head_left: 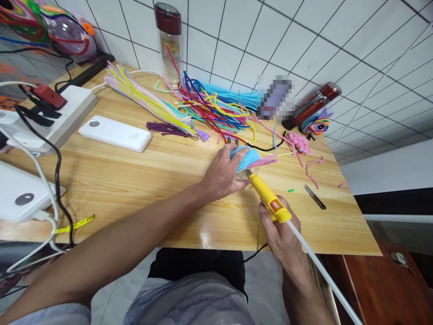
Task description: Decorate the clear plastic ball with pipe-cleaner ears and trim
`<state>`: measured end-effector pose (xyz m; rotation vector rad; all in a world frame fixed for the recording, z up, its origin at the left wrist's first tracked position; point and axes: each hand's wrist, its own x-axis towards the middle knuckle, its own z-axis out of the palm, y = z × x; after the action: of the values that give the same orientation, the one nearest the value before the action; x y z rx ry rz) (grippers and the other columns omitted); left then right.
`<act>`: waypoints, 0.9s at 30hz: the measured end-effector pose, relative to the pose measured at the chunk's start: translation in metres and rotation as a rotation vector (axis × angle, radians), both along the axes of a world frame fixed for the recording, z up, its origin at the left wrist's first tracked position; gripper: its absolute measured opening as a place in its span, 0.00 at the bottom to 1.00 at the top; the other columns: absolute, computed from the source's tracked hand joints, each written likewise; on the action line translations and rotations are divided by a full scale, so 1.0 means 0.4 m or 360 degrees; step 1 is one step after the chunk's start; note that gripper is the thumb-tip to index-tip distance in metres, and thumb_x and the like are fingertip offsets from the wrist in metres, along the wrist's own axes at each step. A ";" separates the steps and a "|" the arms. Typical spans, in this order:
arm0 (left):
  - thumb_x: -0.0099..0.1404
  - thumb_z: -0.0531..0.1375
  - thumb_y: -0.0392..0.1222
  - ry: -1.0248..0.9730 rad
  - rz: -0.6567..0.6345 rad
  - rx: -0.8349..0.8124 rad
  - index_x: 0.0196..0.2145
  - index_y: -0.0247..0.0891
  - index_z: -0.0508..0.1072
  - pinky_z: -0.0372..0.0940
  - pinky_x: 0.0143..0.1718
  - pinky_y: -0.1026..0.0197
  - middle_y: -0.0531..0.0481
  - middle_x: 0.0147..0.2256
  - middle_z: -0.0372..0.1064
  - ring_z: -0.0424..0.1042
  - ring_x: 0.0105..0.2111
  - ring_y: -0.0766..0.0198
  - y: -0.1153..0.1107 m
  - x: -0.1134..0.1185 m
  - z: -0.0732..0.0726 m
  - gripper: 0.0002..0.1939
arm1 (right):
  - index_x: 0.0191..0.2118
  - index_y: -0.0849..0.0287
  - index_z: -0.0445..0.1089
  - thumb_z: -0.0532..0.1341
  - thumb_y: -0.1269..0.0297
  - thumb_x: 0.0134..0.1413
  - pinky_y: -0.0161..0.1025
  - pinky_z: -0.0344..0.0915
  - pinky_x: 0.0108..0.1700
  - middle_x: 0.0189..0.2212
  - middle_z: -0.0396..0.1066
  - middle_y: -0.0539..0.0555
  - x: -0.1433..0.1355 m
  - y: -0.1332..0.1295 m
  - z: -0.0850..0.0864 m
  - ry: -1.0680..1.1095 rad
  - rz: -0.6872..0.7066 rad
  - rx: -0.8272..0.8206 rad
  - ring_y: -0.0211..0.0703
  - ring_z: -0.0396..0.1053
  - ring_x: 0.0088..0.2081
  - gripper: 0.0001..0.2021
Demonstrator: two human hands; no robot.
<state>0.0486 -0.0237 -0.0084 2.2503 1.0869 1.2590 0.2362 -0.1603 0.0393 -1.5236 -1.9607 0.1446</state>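
Note:
A blue craft piece (246, 158) of fuzzy strips lies in my left hand (225, 170), whose fingers curl round its left side. Pink braided strips (265, 161) stick out from its right edge. My right hand (282, 228) is closed round a yellow glue gun (267, 192), with a long white glue stick (321, 268) coming out of its rear end. The gun's nozzle is at the lower edge of the blue piece; whether they touch is hard to tell.
Colourful fuzzy stems (213, 108) are heaped at the back, near a glass bottle (169, 45) and a red flask (313, 106). Small snips (315, 197) lie right on the wooden table (135, 194). A white power bank (115, 133) and a power strip (64, 117) with cables are left.

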 end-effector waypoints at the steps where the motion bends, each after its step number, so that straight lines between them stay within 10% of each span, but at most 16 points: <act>1: 0.57 0.74 0.46 -0.0004 0.0000 -0.0009 0.68 0.39 0.63 0.65 0.68 0.38 0.34 0.62 0.60 0.65 0.65 0.41 0.000 0.000 0.000 0.45 | 0.45 0.53 0.69 0.59 0.67 0.70 0.43 0.71 0.41 0.37 0.75 0.53 -0.002 0.000 0.002 0.0009 0.0005 -0.0014 0.47 0.75 0.37 0.03; 27: 0.58 0.74 0.45 -0.0016 -0.0001 -0.0016 0.68 0.39 0.63 0.65 0.68 0.38 0.33 0.63 0.59 0.65 0.65 0.41 0.001 -0.003 0.001 0.44 | 0.44 0.53 0.68 0.58 0.66 0.70 0.43 0.71 0.38 0.35 0.74 0.52 -0.007 0.002 0.005 -0.0041 -0.0042 0.0030 0.47 0.74 0.35 0.02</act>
<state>0.0475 -0.0234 -0.0080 2.2343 1.0862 1.2607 0.2336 -0.1593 0.0411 -1.5461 -1.9556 0.0956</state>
